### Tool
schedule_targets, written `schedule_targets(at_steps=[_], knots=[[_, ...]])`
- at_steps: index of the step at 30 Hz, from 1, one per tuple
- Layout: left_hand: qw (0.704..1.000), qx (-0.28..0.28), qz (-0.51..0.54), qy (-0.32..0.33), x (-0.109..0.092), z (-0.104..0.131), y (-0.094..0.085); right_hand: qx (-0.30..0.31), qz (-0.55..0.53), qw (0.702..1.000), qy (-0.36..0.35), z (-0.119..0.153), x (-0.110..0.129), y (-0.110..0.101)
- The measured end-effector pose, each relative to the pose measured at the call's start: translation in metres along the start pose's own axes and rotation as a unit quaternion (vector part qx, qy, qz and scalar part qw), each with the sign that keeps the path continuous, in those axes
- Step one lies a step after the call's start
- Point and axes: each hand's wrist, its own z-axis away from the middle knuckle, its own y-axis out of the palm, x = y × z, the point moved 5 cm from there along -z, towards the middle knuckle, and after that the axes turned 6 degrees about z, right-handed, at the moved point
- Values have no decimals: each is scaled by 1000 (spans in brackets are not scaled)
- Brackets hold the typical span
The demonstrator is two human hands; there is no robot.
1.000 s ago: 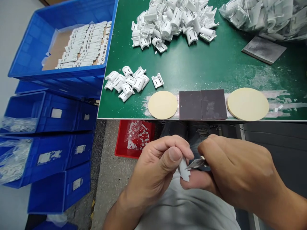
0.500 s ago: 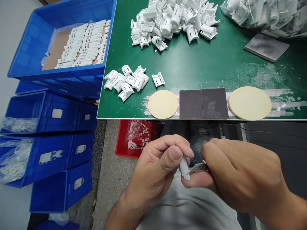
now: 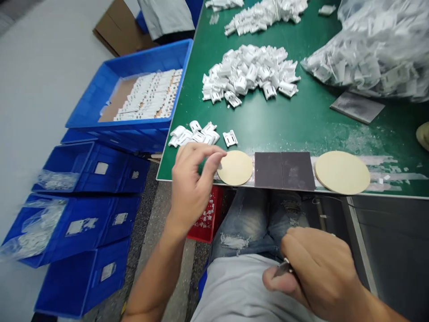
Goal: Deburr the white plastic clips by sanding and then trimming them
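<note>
My left hand (image 3: 194, 183) is above the table's front left edge, beside the left round cream pad (image 3: 235, 168). Its thumb and forefinger curve toward each other with a gap inside the curve, and no part shows in it. Behind it lies a small group of white curved plastic parts (image 3: 197, 134), partly hidden by the hand. A single white slotted part (image 3: 230, 138) lies apart, to the right of that group. Over my lap, my right hand (image 3: 318, 264) is closed around a small metal blade (image 3: 283, 268); its tip shows by the thumb and the rest is hidden.
Dark square pads (image 3: 283, 171) and another round pad (image 3: 342, 172) line the table's front edge. Farther back are a heap of white parts (image 3: 251, 74), a filled clear bag (image 3: 378, 53) and a grey metal plate (image 3: 357, 107). Blue crates (image 3: 134, 129) stand left; a red bin (image 3: 216, 214) sits below.
My left hand has moved up and left from my lap to the table edge, and the white part it held no longer shows. My right hand has lowered slightly with the blade. The view has shifted.
</note>
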Motion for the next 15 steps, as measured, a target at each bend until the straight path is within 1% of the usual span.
schedule_targets(at_steps=[1,2,3,5,7,9,12,15], knots=[[995,32,-76,47,3,-14,6,-1,-13,1000,6,1,0,1],[985,65,-135,81,6,-27,14,-4,-24,1000,8,1,0,2],[973,102,-183,101,9,-37,23,-9,-33,999,9,2,0,2],[949,165,-244,112,15,-51,37,-14,-40,999,10,2,-1,1],[935,200,-275,104,18,-58,42,-15,-37,999,18,5,-4,-3],[931,201,-289,95,18,-66,40,-12,-31,999,33,11,-9,-7],[934,177,-298,86,19,-86,36,13,-33,998,58,22,-18,-9],[940,147,-296,81,22,-118,45,36,-50,995,80,28,-21,-8]])
